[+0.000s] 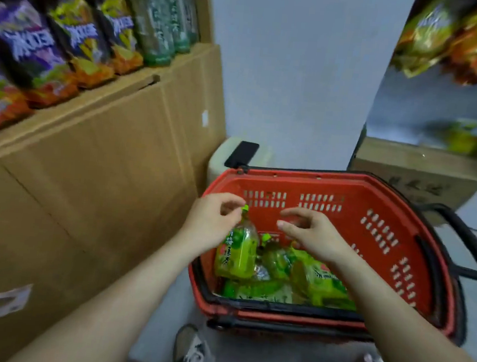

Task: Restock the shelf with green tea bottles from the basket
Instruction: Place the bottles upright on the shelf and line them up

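Green tea bottle [236,253], clear plastic with a glossy lime label and green cap, stands upright at the left edge of the red basket [352,219]. The left hand [213,222] pinches it by cap and neck, seemingly because that narrow top is the only part clear of the pile. The right hand [310,233] hovers just beside it over the slotted plastic basket, fingers apart, loosely curled and holding nothing, probably ready to steady the smooth body or take one of the other bottles [318,280] lying crosswise on the basket's floor, while darker bottles [156,20] already line the right end of the cardboard shelf [106,129].
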The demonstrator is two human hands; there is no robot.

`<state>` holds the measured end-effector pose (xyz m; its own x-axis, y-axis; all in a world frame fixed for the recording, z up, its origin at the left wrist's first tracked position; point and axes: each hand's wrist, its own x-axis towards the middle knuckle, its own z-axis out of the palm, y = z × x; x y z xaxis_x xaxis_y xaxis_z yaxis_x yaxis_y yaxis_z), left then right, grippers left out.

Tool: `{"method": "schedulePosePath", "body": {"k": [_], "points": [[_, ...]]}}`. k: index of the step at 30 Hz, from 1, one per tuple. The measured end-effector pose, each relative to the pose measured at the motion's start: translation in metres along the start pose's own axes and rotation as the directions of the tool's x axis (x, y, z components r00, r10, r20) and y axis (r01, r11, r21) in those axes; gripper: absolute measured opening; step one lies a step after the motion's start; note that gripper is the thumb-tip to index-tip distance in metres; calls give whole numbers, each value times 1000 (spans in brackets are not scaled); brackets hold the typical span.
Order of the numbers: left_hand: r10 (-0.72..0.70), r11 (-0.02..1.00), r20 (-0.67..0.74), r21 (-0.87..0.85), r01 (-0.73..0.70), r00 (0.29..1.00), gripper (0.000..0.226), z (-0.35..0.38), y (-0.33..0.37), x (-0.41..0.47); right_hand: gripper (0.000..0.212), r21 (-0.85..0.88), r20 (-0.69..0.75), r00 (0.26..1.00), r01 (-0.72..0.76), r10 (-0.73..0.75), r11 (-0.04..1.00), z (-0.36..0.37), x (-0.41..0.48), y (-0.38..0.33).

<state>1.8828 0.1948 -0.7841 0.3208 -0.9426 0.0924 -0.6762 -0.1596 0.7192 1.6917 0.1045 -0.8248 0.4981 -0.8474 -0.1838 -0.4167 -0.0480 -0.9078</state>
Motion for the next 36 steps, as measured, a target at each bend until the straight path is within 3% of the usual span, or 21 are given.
{"method": "schedulePosePath", "body": {"k": [4,8,13,17,19,22,25,27,29,31,32,34,36], "points": [[-44,991,137,134,26,990,22,19,-10,16,71,-10,87,982,-169,169,986,45,47,31],[-27,970,138,241,-7,990,29,22,-24,31,104,-26,133,929,-345,346,938,102,97,62],[-94,951,180,306,35,979,37,20,-43,43,111,-37,92,915,-392,393,919,112,116,79],[-245,968,182,108,228,952,75,19,-54,44,99,125,252,933,-293,256,948,64,109,56],[-288,949,229,-64,309,930,95,25,-52,39,93,314,333,934,-236,126,920,44,100,42],[-285,884,146,-341,318,947,102,34,-43,34,83,549,432,894,-154,-120,822,36,86,23],[-284,878,-3,-402,259,959,94,34,-32,33,77,588,489,849,-151,-200,795,24,82,14],[-289,892,-61,-380,246,955,87,32,-24,34,76,438,491,865,-144,-102,887,4,85,20],[-302,901,-75,-347,259,950,86,32,-22,33,78,-49,400,911,-93,105,994,-15,87,45],[-297,910,-58,-319,264,953,90,36,-16,32,88,-543,355,870,-106,342,833,-27,83,80],[-291,914,-39,-308,266,956,89,41,-14,31,95,-682,365,812,-99,455,725,-30,79,96],[-260,924,13,-287,253,965,83,50,-7,29,108,-807,379,713,-57,590,587,-34,73,123],[-228,935,58,-264,235,972,82,59,-3,27,120,-869,350,715,6,605,496,-36,72,139]]}}
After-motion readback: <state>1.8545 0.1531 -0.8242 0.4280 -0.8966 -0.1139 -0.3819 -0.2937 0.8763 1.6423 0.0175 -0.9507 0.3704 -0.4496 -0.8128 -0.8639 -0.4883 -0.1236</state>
